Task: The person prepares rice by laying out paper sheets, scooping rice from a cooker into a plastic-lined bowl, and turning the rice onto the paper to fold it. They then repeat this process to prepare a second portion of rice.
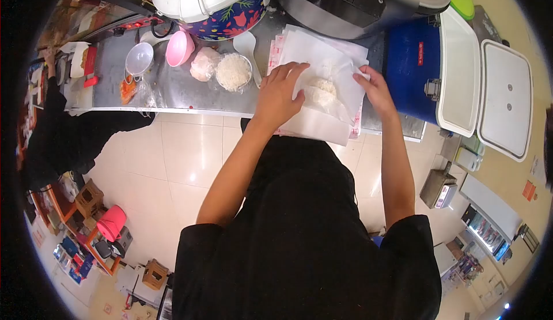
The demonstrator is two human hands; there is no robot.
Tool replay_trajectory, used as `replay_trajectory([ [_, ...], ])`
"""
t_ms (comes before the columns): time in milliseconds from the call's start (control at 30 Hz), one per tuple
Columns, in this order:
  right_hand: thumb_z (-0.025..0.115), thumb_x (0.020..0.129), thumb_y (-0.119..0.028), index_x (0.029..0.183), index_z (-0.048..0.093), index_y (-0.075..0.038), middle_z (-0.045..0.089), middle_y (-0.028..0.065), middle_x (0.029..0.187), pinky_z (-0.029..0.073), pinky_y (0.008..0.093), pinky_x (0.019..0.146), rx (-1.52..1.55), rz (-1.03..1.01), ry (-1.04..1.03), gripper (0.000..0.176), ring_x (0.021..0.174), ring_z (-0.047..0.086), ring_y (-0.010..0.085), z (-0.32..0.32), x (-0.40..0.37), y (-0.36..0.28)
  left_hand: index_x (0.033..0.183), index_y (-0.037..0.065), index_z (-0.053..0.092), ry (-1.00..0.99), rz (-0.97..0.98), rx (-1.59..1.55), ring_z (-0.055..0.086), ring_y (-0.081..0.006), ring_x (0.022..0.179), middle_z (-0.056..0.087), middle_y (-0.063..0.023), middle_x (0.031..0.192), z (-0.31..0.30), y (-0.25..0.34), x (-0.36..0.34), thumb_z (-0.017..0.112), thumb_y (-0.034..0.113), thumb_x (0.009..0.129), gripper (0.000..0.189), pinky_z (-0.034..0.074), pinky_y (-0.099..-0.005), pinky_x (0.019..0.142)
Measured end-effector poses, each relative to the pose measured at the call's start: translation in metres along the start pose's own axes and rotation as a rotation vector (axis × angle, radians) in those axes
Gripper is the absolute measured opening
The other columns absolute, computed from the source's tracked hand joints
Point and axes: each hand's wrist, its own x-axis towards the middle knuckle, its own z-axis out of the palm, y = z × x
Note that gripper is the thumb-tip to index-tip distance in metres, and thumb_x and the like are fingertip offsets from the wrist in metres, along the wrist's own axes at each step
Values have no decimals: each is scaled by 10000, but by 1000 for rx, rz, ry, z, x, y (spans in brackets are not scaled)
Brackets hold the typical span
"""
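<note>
A stack of white paper sheets (305, 43) lies at the counter's front edge, with red-printed paper showing along its sides. On the top sheet sits a small mound of white rice (324, 82), its near part seemingly covered by a fold of the thin sheet. My left hand (280, 94), fingers apart, rests over the left side of the stack. At the right, thumb and fingers of my right hand (374, 86) pinch the edge of the top paper sheet. Left of the stack are a bagged ball of rice (233, 72) and a white rice paddle (246, 44).
A flowered pot with white lid (224, 12) and a large dark cooker (328, 3) stand behind. An open blue cool box (412, 61) is at the right. Pink cup (180, 48) and metal bowl (139, 59) stand left. Another person's dark sleeve (55, 98) shows far left.
</note>
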Motion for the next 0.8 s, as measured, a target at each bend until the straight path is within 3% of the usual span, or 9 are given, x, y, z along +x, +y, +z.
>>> replay_trajectory([
  [67,702,917,-370,1333,576,-3,667,64,1186,474,285,883,129,127,95,568,1050,607,164,15,-8,13,1221,132,622,-164,-46,145,557,-364,1175,619,-130,1225,-2,0,7,674,152,848,377,431,-462,1005],
  [133,674,937,-386,1371,546,-10,640,73,1243,462,295,915,127,164,-44,588,1101,580,166,24,-16,4,1154,111,650,-406,-118,258,586,-353,1150,642,-121,1203,-8,-1,17,665,190,875,290,457,-445,972],
  [200,610,983,-407,1410,516,-23,604,80,1308,442,318,964,161,174,-163,582,1140,561,185,29,-22,-8,1109,94,649,-420,-160,135,614,-333,1100,658,-114,1151,-9,-4,19,666,161,888,232,482,-423,927],
  [400,567,1013,-438,1402,496,-2,603,79,1313,437,282,965,668,157,27,589,1130,578,175,32,12,63,1078,78,647,-255,38,-372,644,-315,979,649,-137,1017,5,-16,8,664,48,893,189,505,-393,887],
  [500,503,1059,-305,1394,476,-6,595,124,1331,473,352,1011,826,66,59,450,1190,586,211,17,-5,11,1080,77,650,-258,78,-332,634,-319,1026,652,-153,1079,-7,-7,12,665,33,889,196,503,-395,900],
  [600,527,1047,-360,1365,521,3,632,115,1261,448,270,962,825,-174,40,482,1100,601,167,5,-27,-34,1078,84,660,-281,165,-207,609,-336,1096,631,-154,1197,-8,-11,16,669,42,879,203,504,-407,912],
  [733,519,1053,-325,1283,583,-24,693,67,1078,488,329,909,104,-223,-235,384,964,618,151,-6,-39,-12,1107,75,661,-510,13,20,598,-369,1083,594,-154,1256,7,-32,-1,666,54,852,256,467,-459,982],
  [767,524,1048,-312,1274,577,-26,702,118,1037,485,350,903,-31,-393,-236,368,947,627,190,10,-41,0,1118,70,659,-518,17,57,596,-380,1079,587,-159,1260,9,-39,-6,665,58,846,272,455,-472,1000],
  [800,515,1048,-300,1273,571,-24,691,207,1055,478,369,930,-278,-251,-352,360,1005,645,243,11,-56,-31,1130,64,654,-432,125,55,590,-394,1086,582,-171,1262,9,-49,-14,665,65,842,288,444,-480,1014],
])
